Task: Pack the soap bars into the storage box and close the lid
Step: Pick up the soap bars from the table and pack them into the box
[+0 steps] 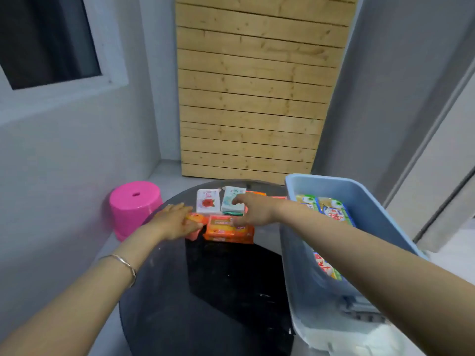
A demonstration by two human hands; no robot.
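The left hand [174, 222] has its fingers closed on an orange soap [193, 223]. The right hand [253, 210] reaches with open fingers over the orange pack [227, 231]. Grab it snugly, then drop both into the blue box [331, 185] at three o'clock.

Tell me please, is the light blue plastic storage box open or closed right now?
Open. The light blue plastic storage box has no lid on it, and yellow-and-green wrapped soap bars show inside over its rim.

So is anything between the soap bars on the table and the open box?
Nothing visible. The soap bars lie left of the blue box, which is open-topped, with only the right hand reaching across that gap.
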